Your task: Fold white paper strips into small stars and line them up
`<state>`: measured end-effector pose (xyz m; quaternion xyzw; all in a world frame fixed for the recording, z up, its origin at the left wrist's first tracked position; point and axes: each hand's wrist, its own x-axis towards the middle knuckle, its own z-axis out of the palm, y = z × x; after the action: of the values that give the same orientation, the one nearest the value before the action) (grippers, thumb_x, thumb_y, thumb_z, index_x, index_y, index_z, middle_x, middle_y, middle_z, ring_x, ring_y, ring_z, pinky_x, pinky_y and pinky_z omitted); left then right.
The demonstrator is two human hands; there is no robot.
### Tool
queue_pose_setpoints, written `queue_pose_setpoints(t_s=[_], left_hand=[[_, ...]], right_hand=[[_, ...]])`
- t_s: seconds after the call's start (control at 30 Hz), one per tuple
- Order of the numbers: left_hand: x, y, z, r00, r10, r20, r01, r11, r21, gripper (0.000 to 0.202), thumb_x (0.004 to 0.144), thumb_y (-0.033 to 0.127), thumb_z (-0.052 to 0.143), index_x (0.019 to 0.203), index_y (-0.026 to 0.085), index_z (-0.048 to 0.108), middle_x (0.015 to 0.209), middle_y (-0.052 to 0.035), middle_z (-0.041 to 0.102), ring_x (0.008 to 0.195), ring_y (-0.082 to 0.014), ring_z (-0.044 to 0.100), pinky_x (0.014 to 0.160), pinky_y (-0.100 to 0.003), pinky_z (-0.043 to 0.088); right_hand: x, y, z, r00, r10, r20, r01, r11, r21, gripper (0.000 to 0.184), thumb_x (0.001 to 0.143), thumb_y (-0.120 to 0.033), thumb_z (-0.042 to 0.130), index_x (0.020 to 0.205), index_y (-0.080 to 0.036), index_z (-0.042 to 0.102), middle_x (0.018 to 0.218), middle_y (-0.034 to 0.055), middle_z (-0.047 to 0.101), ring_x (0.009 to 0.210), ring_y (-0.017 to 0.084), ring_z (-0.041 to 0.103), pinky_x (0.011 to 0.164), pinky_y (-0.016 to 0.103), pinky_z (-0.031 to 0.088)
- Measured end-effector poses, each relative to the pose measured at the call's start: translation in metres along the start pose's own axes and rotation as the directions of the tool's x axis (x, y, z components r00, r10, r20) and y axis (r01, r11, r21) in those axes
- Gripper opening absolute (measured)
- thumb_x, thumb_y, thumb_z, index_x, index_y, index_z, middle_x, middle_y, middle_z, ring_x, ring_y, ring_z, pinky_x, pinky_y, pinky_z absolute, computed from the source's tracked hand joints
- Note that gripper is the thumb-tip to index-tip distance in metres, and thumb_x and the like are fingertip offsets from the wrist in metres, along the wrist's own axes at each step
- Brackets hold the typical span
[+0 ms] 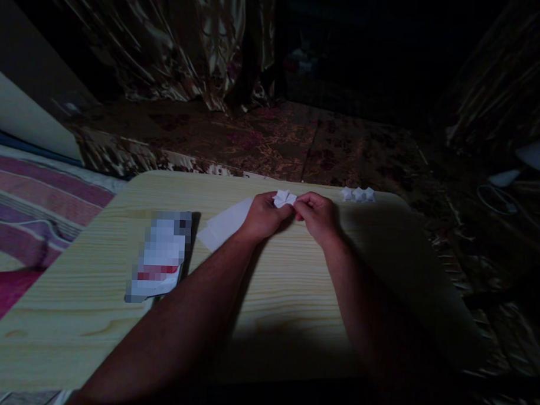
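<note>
A small piece of folded white paper [285,198] with pointed, star-like flaps is held over the far middle of the wooden table [289,286]. My left hand [266,216] grips it from the left, thumb across its near side. The fingers of my right hand [314,214] pinch its right edge; the exact fold under the fingertips is too small to make out. Beside and partly behind my left hand lie flat white paper sheets [225,224]. Several similar folded white paper pieces [357,194] sit in a row at the table's far right.
A device with a blurred screen [164,252] lies on the table's left, near my left forearm. A striped bed cover [31,200] is at left. Patterned cloth [272,137] and curtains [205,41] are beyond the far edge. A white cable [496,195] hangs at right.
</note>
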<state>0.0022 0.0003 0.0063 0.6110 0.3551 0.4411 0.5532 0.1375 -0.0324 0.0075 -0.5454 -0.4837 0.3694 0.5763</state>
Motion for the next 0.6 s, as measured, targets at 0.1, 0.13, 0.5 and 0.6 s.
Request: queue_pose_setpoints(t_s=[0.1,0.13,0.5,0.6], left_hand=[[-0.0001,0.0004,0.0004,1.000,0.003,-0.007,-0.003,1.000,0.007,0.020,0.067,0.029,0.069,0.074,0.012,0.065,0.064,0.0005,0.060,0.054,-0.0081,0.045,0.050,-0.020,0.033],[-0.0001,0.0005,0.0004,1.000,0.003,-0.010,-0.003,1.000,0.011,0.019,0.067,0.029,0.069,0.073,0.012,0.064,0.063,0.0008,0.059,0.053,-0.0079,0.045,0.050,-0.020,0.033],[-0.0014,0.0032,0.0000,0.999,-0.026,-0.048,0.030,0.996,0.085,0.020,0.065,0.031,0.071,0.068,0.012,0.064,0.060,0.0013,0.057,0.051,-0.0081,0.044,0.049,-0.021,0.032],[-0.0021,0.0044,0.0002,0.998,-0.028,-0.048,0.032,0.996,0.085,0.021,0.065,0.031,0.071,0.067,0.012,0.063,0.060,0.0012,0.056,0.051,-0.0080,0.043,0.049,-0.021,0.032]], right_hand=[[-0.0004,-0.0012,0.0005,1.000,-0.002,-0.010,0.001,1.000,-0.016,0.013,0.069,-0.030,0.062,0.067,-0.017,0.060,0.050,-0.0039,0.055,0.047,0.010,0.052,0.047,0.021,0.036],[-0.0004,-0.0013,0.0007,1.000,-0.003,-0.012,0.003,1.000,-0.019,0.013,0.069,-0.030,0.062,0.067,-0.017,0.060,0.050,-0.0040,0.055,0.047,0.010,0.051,0.046,0.021,0.036],[0.0002,0.0008,0.0009,1.000,-0.014,-0.015,0.014,1.000,-0.023,0.011,0.069,-0.028,0.061,0.067,-0.018,0.061,0.050,-0.0047,0.054,0.047,0.009,0.049,0.047,0.021,0.035],[0.0000,-0.0010,0.0009,1.000,-0.025,-0.015,0.024,0.999,-0.035,0.010,0.069,-0.028,0.060,0.066,-0.018,0.061,0.049,-0.0051,0.051,0.047,0.009,0.046,0.047,0.022,0.034]])
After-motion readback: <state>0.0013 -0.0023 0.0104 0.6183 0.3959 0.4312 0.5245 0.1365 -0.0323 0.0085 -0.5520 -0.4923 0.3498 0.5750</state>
